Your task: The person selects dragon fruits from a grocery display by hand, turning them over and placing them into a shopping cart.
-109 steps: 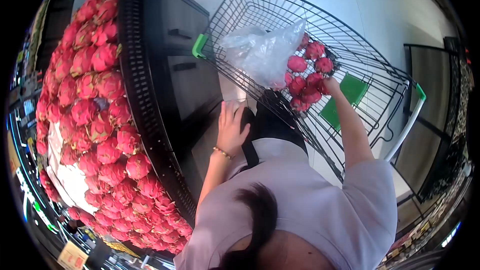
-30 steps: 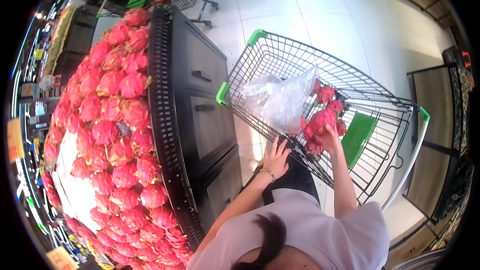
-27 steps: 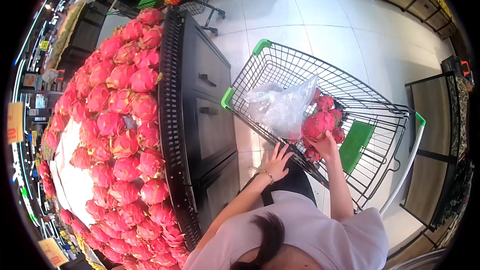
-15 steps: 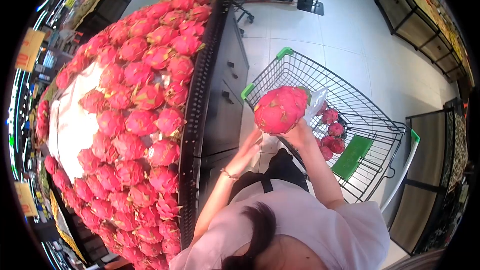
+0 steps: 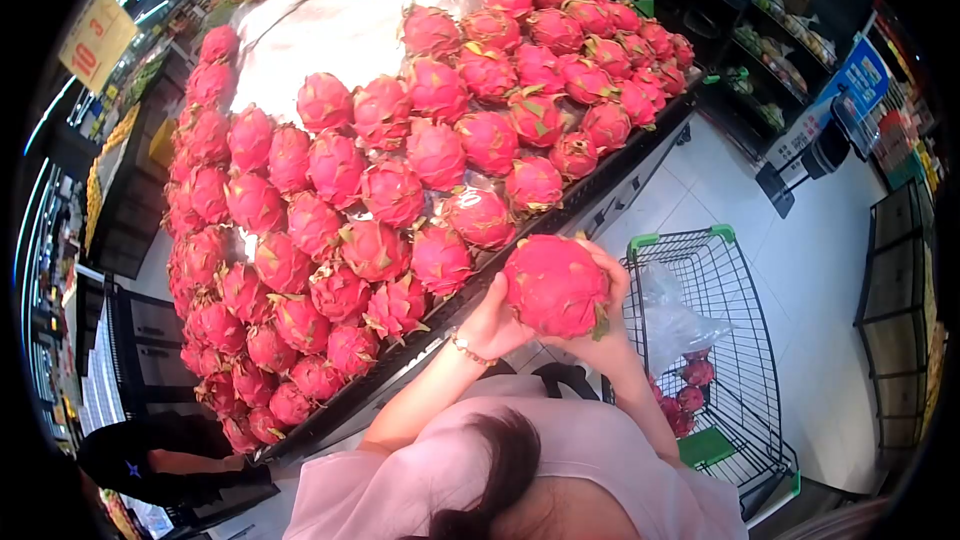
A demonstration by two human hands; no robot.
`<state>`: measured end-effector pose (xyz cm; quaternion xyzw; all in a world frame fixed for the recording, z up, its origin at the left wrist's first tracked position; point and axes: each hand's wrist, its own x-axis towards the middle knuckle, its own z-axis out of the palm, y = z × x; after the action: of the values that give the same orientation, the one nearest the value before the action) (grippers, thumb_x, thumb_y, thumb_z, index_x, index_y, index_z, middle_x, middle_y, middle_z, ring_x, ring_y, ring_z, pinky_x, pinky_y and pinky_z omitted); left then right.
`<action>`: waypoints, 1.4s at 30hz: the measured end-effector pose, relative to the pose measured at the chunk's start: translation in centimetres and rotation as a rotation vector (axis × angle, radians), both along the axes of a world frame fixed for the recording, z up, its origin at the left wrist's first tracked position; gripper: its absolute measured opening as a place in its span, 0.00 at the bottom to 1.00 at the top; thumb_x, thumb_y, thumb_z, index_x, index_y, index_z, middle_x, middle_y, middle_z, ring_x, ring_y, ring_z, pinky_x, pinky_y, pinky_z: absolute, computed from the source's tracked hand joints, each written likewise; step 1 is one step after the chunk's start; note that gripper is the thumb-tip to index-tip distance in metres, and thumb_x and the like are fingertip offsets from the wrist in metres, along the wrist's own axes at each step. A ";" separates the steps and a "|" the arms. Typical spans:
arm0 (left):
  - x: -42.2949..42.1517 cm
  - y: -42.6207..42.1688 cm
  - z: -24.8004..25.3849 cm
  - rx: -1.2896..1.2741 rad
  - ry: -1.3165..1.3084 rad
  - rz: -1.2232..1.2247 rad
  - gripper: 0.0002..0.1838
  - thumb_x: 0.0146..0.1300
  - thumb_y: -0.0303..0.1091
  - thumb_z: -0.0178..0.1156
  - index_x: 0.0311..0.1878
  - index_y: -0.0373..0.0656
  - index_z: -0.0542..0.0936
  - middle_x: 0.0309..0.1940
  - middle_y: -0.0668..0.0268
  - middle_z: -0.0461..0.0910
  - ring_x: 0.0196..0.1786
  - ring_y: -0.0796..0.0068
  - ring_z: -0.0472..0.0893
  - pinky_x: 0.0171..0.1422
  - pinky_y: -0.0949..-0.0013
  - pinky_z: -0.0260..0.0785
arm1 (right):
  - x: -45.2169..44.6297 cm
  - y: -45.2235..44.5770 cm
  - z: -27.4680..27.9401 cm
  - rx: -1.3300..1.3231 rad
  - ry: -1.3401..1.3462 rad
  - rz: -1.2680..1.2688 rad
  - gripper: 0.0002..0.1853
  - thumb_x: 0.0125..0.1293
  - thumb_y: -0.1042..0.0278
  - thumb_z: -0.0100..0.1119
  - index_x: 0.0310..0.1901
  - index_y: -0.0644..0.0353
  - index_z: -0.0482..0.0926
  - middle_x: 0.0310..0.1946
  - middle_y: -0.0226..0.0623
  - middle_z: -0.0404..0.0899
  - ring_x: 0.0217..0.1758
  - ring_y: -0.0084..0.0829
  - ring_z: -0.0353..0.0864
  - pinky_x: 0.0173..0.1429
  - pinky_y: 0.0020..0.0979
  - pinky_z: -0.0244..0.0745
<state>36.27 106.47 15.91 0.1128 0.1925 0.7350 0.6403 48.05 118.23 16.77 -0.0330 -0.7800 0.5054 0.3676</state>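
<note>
A large pink dragon fruit (image 5: 556,286) is held up in front of my body, between both hands. My right hand (image 5: 612,325) wraps round its right side, with fingers reaching behind it. Against its lower left side rests my left hand (image 5: 497,325), a bracelet on the wrist; part of those fingers is hidden by the fruit. Just to the left, many more dragon fruits (image 5: 392,192) lie heaped on a black-edged display stand (image 5: 520,240).
A shopping cart (image 5: 765,360) stands at my right, holding a clear plastic bag (image 5: 672,315) and several dragon fruits (image 5: 697,372). White sheeting (image 5: 330,30) shows among the heap. Another person's dark clothing (image 5: 150,460) appears at lower left. A sign stand (image 5: 815,155) is farther off.
My view has swung left towards the display. My left hand, apart from the fruit or only near it before, now touches it. The held fruit has been turned, its leafy end now lower.
</note>
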 end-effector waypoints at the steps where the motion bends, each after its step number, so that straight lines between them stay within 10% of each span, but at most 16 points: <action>1: -1.3 -0.9 0.8 -0.016 0.115 0.093 0.48 0.52 0.63 0.60 0.69 0.46 0.55 0.68 0.60 0.57 0.70 0.60 0.58 0.72 0.51 0.52 | -0.8 -0.4 0.4 0.141 -0.031 0.010 0.56 0.39 0.62 0.78 0.67 0.56 0.47 0.69 0.47 0.48 0.72 0.46 0.49 0.72 0.45 0.50; 7: -11.6 -4.3 7.1 -0.014 0.497 0.545 0.39 0.56 0.53 0.63 0.65 0.45 0.60 0.60 0.62 0.67 0.61 0.65 0.69 0.62 0.57 0.67 | -1.9 -2.5 2.6 0.104 -0.253 -0.007 0.49 0.45 0.73 0.70 0.67 0.57 0.49 0.69 0.47 0.45 0.73 0.47 0.46 0.72 0.43 0.48; 13: -24.5 -1.1 15.3 -0.368 1.492 1.028 0.39 0.48 0.47 0.71 0.58 0.36 0.64 0.49 0.54 0.75 0.49 0.70 0.78 0.51 0.68 0.73 | 0.2 -3.3 1.4 -0.082 -0.337 -0.082 0.27 0.56 0.76 0.56 0.60 0.59 0.65 0.66 0.43 0.56 0.68 0.42 0.59 0.66 0.40 0.59; 25: -40.5 8.5 12.0 -0.983 1.701 1.011 0.56 0.32 0.61 0.73 0.56 0.26 0.64 0.52 0.44 0.73 0.54 0.55 0.76 0.57 0.64 0.68 | 4.2 -2.3 0.1 -0.162 -0.383 -0.249 0.17 0.58 0.81 0.49 0.50 0.67 0.73 0.54 0.43 0.71 0.60 0.35 0.70 0.64 0.33 0.63; 42: -41.8 11.0 7.4 -1.266 2.024 1.077 0.57 0.39 0.63 0.69 0.61 0.24 0.59 0.56 0.39 0.68 0.59 0.52 0.72 0.61 0.61 0.65 | 4.5 -0.9 -1.6 -0.169 -0.501 -0.260 0.15 0.60 0.79 0.51 0.50 0.67 0.72 0.48 0.41 0.75 0.53 0.33 0.75 0.59 0.31 0.67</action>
<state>-5.53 117.43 23.26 0.2025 0.9158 0.2702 -0.2175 52.54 117.32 15.17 -0.2870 -0.7908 0.4933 0.2213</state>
